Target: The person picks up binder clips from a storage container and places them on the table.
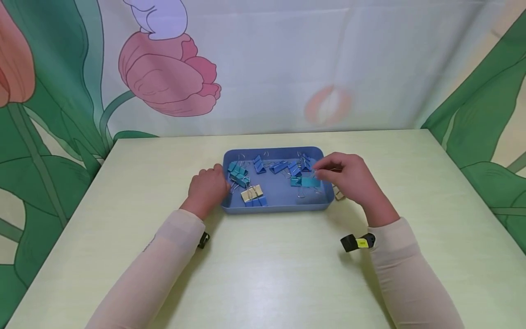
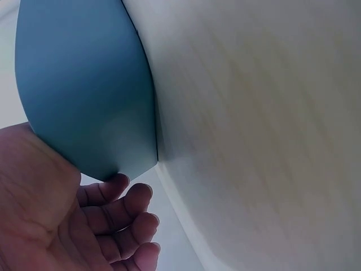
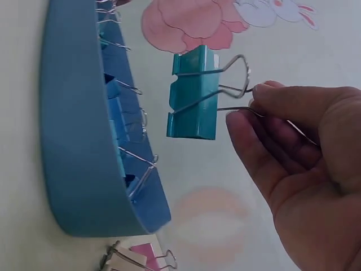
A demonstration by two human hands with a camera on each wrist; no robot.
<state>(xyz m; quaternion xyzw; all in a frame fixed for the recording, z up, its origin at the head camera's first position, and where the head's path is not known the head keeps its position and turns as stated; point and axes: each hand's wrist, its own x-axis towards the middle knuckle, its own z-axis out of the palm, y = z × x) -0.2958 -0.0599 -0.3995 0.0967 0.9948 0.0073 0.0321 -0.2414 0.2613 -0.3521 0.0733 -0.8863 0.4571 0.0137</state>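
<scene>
- Right wrist view: right hand [image 3: 304, 147] has its grip as a thumb-and-finger pinch on a wire handle of one teal clip [image 3: 194, 96], body off the tray [image 3: 84, 124] floor
- Head view puts that clip over the tray's right side, near the blue clips [image 1: 294, 168]
- Left hand [image 1: 208, 188] grip is curled on the tray's left end; wants to be firm so the tray can't skid on the bench [image 1: 263, 274]
- Right pinch wants to be light; squeezing both handles together would spread the clip
- Lowering it straight, handles clear of neighbouring wires, looks the best way to avoid snags
- Left thumb mostly hidden by the tray wall in left wrist view
- Beige clip [image 1: 339, 194] outside the tray is half behind the right hand; right wrist view crops it, with a pink clip [image 3: 148, 254] beside it
- Tray wires overlap, can't give a sure clip count
</scene>
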